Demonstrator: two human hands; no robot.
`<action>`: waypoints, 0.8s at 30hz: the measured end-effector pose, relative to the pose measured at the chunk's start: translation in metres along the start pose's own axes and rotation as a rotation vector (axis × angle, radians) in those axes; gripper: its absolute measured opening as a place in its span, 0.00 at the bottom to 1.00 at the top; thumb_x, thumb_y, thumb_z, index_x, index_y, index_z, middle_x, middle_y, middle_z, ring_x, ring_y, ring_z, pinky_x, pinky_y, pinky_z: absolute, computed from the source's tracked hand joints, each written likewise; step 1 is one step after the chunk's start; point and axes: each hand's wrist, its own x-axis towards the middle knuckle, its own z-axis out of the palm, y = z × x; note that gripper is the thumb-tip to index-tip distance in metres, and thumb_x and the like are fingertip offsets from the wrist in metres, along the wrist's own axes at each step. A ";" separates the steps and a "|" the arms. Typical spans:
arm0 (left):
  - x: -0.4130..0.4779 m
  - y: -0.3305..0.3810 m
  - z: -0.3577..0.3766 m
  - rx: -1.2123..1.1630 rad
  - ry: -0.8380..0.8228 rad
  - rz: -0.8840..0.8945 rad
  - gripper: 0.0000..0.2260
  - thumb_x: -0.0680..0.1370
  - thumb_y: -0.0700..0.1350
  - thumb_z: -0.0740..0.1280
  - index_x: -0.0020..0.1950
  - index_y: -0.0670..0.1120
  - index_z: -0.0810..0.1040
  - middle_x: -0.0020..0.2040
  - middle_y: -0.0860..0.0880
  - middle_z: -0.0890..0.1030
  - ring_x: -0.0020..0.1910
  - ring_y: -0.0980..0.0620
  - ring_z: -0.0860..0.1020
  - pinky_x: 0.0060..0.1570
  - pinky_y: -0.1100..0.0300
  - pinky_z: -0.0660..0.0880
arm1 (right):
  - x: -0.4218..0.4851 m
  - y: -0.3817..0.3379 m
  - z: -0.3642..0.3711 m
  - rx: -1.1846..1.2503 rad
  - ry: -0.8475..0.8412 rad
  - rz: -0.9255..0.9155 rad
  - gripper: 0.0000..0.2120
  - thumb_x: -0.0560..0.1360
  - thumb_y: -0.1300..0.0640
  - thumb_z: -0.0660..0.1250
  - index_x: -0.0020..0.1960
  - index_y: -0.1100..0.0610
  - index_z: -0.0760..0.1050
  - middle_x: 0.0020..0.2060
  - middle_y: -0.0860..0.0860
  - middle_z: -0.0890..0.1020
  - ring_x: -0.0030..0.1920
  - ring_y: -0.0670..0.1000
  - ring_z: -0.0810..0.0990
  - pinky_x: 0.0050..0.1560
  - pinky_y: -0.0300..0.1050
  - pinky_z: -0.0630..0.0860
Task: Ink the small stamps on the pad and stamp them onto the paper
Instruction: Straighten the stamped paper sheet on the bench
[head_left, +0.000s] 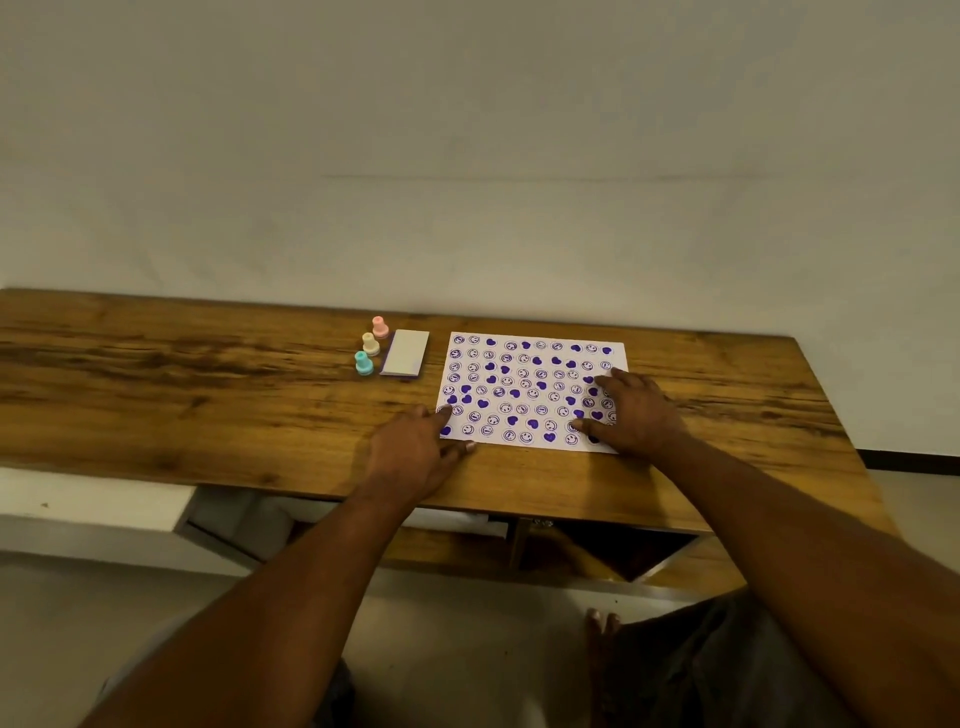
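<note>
A white paper (530, 384) covered with purple hearts and smiley prints lies on the wooden table (208, 374). My left hand (415, 452) rests flat at the paper's near left corner, fingers touching its edge. My right hand (634, 410) lies flat on the paper's right side, fingers spread. Neither hand holds anything. To the left of the paper is the closed pale ink pad (405, 353). Beside it stand three small stamps in a row: pink (380, 327), cream (370, 344) and teal (363, 362).
A plain pale wall rises right behind the table's far edge. Under the tabletop an open shelf (597, 551) shows. My knees and a bare foot (600, 623) are below the near edge.
</note>
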 end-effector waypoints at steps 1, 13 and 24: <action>-0.001 0.000 0.000 -0.010 0.000 -0.003 0.37 0.79 0.74 0.57 0.84 0.57 0.60 0.77 0.47 0.71 0.72 0.46 0.73 0.63 0.49 0.76 | 0.000 0.001 0.000 0.003 0.000 -0.001 0.47 0.71 0.24 0.66 0.82 0.47 0.60 0.83 0.52 0.60 0.82 0.62 0.57 0.78 0.66 0.62; 0.005 0.004 0.000 -0.143 0.203 0.015 0.35 0.79 0.74 0.57 0.80 0.57 0.69 0.68 0.51 0.79 0.61 0.51 0.79 0.51 0.55 0.77 | -0.002 -0.016 -0.009 0.236 0.369 -0.018 0.36 0.75 0.35 0.71 0.77 0.53 0.71 0.76 0.55 0.72 0.76 0.59 0.69 0.74 0.59 0.67; 0.055 0.011 0.028 -0.251 0.461 0.100 0.32 0.78 0.73 0.58 0.72 0.53 0.79 0.70 0.48 0.79 0.69 0.45 0.73 0.63 0.45 0.68 | 0.056 -0.070 0.004 0.264 0.587 -0.100 0.32 0.77 0.36 0.70 0.75 0.51 0.72 0.77 0.51 0.72 0.81 0.56 0.62 0.79 0.57 0.57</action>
